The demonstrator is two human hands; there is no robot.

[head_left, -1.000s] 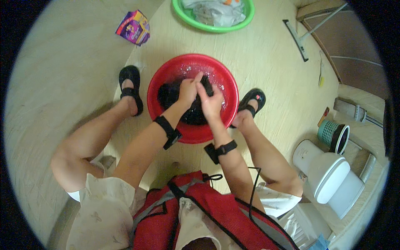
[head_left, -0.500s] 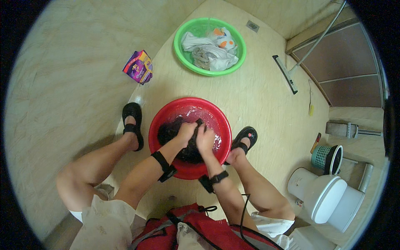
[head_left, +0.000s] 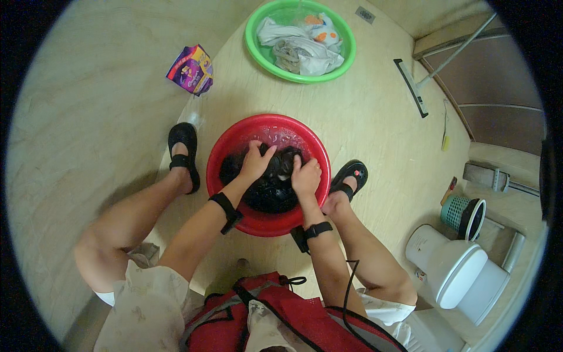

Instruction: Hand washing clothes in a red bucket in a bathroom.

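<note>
A red basin stands on the floor between my feet, with dark, wet cloth and some sudsy water in it. My left hand grips the cloth left of the basin's middle, thumb toward the right. Closer to the right wall, my right hand has its fingers closed on another part of the same cloth. A bunched stretch of it runs between the two hands. The fingertips of both hands are partly hidden in the folds.
Beyond the basin stands a green basin holding pale wet clothes. A purple packet lies to its left. On the right are a floor squeegee, a small teal basket and a white toilet. A floor drain is at the back.
My hands were close together on the bunched cloth; now they are farther apart, with the cloth spread between them. The whole scene has shifted upward in view.
</note>
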